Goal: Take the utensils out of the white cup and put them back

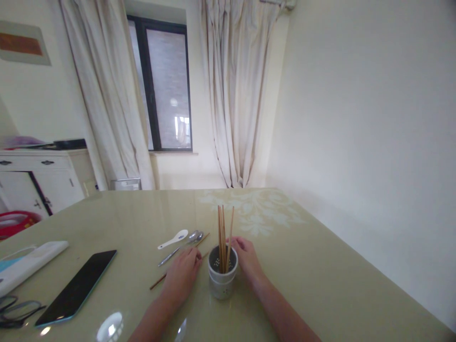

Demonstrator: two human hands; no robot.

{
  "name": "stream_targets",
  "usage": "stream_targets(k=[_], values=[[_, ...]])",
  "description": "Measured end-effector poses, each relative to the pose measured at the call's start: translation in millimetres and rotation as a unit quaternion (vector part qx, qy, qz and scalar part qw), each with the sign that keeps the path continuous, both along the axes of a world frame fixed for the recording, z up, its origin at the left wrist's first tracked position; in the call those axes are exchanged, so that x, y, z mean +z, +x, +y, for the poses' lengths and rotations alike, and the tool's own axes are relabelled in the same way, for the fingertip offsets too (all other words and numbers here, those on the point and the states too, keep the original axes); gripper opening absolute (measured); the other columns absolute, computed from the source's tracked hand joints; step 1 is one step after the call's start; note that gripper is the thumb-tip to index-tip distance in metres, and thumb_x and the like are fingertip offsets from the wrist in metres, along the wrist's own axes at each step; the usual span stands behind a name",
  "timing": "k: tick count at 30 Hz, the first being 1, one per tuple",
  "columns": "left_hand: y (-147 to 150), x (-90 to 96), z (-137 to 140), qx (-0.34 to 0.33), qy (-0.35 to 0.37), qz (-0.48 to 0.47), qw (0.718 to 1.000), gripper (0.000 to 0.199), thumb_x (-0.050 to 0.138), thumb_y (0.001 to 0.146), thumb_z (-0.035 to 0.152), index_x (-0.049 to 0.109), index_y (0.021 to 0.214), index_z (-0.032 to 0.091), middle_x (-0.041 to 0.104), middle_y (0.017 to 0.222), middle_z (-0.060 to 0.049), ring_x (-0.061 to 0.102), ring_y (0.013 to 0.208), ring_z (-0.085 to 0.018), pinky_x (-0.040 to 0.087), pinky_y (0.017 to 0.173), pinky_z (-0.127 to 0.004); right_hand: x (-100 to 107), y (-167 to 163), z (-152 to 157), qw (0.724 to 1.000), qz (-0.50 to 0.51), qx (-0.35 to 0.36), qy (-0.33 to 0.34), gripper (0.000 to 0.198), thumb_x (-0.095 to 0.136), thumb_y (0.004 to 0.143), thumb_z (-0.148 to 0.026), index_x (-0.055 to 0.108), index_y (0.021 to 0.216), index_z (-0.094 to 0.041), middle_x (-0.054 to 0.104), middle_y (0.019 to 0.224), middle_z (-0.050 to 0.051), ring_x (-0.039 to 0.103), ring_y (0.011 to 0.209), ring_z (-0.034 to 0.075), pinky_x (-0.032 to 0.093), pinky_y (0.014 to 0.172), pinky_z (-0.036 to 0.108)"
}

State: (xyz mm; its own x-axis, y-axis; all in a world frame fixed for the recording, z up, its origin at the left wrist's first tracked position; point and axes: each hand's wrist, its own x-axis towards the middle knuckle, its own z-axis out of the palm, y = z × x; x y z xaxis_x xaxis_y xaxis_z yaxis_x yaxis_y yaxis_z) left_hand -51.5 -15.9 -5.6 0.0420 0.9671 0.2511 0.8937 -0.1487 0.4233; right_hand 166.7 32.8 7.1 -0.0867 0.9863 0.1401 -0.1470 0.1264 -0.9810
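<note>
Pale curtains [238, 85] flank a dark-framed window [169, 90] between an off-white wall [366, 118] and a white, seemingly wooden cabinet [55, 183].

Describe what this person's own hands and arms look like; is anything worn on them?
The left hand and right hand are ungloved. Both forearms are bare as far as the picture shows, without visible sleeves, watch, bracelet, cables or markings.
</note>
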Motion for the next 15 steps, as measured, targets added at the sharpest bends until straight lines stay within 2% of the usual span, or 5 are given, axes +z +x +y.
stream_targets(k=[5, 10, 15], values=[[20, -2.0, 0, -0.031, 0.041, -0.099, 0.994, 0.028, 0.04, 0.099, 0.025, 0.068, 0.096, 0.023, 0.074, 0.105, -0.011, 0.07, 0.1, -0.027, 0.055, 0.091, -0.042, -5, -13, -2, 0.998, 0.028, 0.05, -0.006, 0.049, 0.085, 0.072, -0.067, 0.073, 0.073, -0.019, 0.074, 0.07, 0.005, 0.069, 0.066, 0.024, 0.052, 0.061, 0.033], [29, 9.4, -5, -0.06, 0.065, -0.213, 0.973, 0.022, 0.046, 0.099, 0.029, 0.066, 0.098, 0.022, 0.071, 0.101, -0.01, 0.069, 0.093, -0.025, 0.056, 0.086, -0.04, -4, -12, 2, 0.997, 0.071, 0.016, -0.01, 0.055, 0.088, 0.065, -0.071, 0.065, 0.08, -0.023, 0.073, 0.069, 0.001, 0.071, 0.067, 0.024, 0.054, 0.062, 0.033], [34, 20.6, -11, -0.1, 0.067, -0.245, 0.962, 0.02, 0.05, 0.097, 0.025, 0.069, 0.096, 0.023, 0.07, 0.099, -0.008, 0.067, 0.094, -0.024, 0.055, 0.086, -0.036, 5, -6, -3, 0.995, 0.082, 0.06, -0.018, 0.046, 0.088, 0.073, -0.061, 0.074, 0.086, -0.019, 0.076, 0.075, 0.003, 0.072, 0.071, 0.022, 0.054, 0.067, 0.031]])
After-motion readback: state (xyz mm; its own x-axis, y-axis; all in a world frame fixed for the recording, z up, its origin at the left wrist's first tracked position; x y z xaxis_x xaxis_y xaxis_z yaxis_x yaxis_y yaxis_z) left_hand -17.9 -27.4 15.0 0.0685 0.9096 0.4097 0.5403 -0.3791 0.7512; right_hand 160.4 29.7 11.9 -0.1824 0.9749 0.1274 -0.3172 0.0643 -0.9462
